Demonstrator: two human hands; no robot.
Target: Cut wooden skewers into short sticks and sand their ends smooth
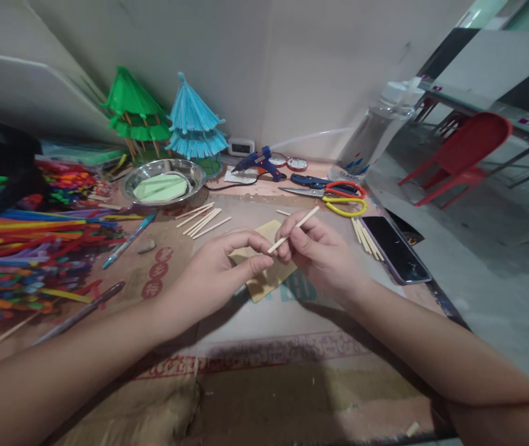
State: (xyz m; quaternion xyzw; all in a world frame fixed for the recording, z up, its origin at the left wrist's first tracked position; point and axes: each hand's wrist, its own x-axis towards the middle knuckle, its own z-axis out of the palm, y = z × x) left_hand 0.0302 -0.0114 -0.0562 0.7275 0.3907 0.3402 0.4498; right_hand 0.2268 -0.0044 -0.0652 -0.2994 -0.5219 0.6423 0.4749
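Observation:
My right hand (pixel 318 251) pinches a thin, pale wooden stick (pixel 299 229) between thumb and fingers, tilted with its upper end to the right. At the stick's lower end is my left hand (pixel 231 257), its thumb and index finger curved and apart; whether a fingertip touches the stick I cannot tell. Under both hands lies a yellowish square card (pixel 264 288). Several similar sticks (pixel 204 222) are spread beyond my left hand. Another small bunch of sticks (pixel 365 240) rests right of my right hand, beside a phone (pixel 397 248).
Scissors (pixel 345 198), a blue glue gun (pixel 259 162) and a metal bowl (pixel 127 186) sit along the back. Behind the bowl stand green (pixel 134 105) and blue (pixel 194 118) tiered paper-roofed models. Colourful pipe cleaners (pixel 36 248) fill the left; a bottle (pixel 371 133) stands back right.

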